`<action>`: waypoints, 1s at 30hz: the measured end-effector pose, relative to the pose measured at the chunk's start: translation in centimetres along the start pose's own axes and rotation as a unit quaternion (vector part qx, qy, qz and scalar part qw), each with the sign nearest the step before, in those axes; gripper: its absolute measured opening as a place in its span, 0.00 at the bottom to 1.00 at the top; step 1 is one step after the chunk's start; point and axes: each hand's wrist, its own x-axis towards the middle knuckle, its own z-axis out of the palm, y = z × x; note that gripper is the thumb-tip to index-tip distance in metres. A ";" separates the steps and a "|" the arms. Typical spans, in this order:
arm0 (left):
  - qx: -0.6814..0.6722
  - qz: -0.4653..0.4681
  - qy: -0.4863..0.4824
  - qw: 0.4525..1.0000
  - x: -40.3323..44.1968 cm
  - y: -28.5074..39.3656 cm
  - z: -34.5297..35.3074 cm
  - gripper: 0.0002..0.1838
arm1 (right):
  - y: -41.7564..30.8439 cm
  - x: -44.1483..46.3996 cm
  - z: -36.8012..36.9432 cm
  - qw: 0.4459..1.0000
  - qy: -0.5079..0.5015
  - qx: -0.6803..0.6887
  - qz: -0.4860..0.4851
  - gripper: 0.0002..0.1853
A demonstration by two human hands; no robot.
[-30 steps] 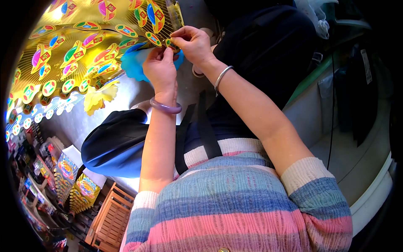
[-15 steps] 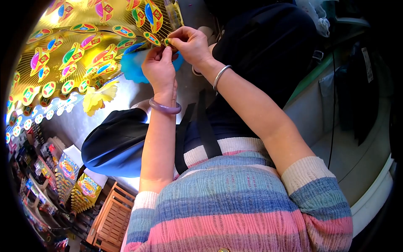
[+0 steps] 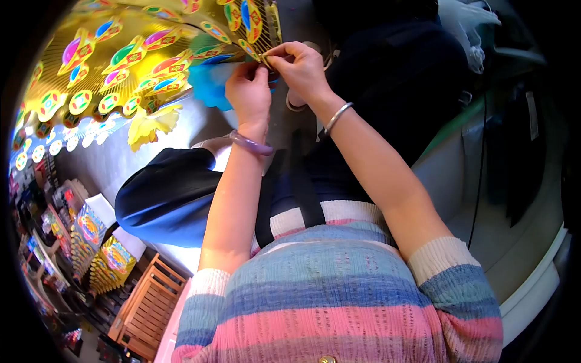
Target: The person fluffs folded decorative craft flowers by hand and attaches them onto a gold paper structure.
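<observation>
A large shiny gold foil decoration (image 3: 97, 60) fills the upper left, pleated and covered with oval ornaments in red, green, blue and pink. At its right edge, my right hand (image 3: 299, 68) pinches a small gold oval ornament (image 3: 265, 61) between thumb and finger. My left hand (image 3: 249, 95), with a purple bangle on its wrist, is closed just below and to the left, thumb up close to the same edge. What its curled fingers hold is hidden. Behind this hand hangs a blue scalloped paper piece (image 3: 209, 85), and a yellow paper flower (image 3: 151, 126) is further left.
A slatted wooden stool or chair (image 3: 145, 305) stands at the lower left, near patterned gold pieces (image 3: 113, 263) and shelves of goods. Dark-clothed legs (image 3: 166, 196) are below the decoration. A white plastic bag (image 3: 463, 27) lies at the upper right, above a pale container (image 3: 538, 290).
Both hands and the decoration's edge appear further right in the view. The right hand still pinches at the edge, with the left hand close beneath it.
</observation>
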 end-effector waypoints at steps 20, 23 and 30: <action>-0.178 -0.100 0.058 0.977 -0.5 -2.6 0.9 0.07 | -1.9 -1.2 0.1 0.931 -0.013 -0.268 -0.249 0.05; -0.149 -0.088 0.067 0.983 -0.8 -2.1 0.8 0.08 | -1.7 -1.3 0.2 0.934 -0.015 -0.275 -0.228 0.05; -0.196 -0.120 0.050 0.972 -0.9 -2.8 0.2 0.08 | -1.6 -1.4 0.4 0.927 -0.018 -0.294 -0.232 0.05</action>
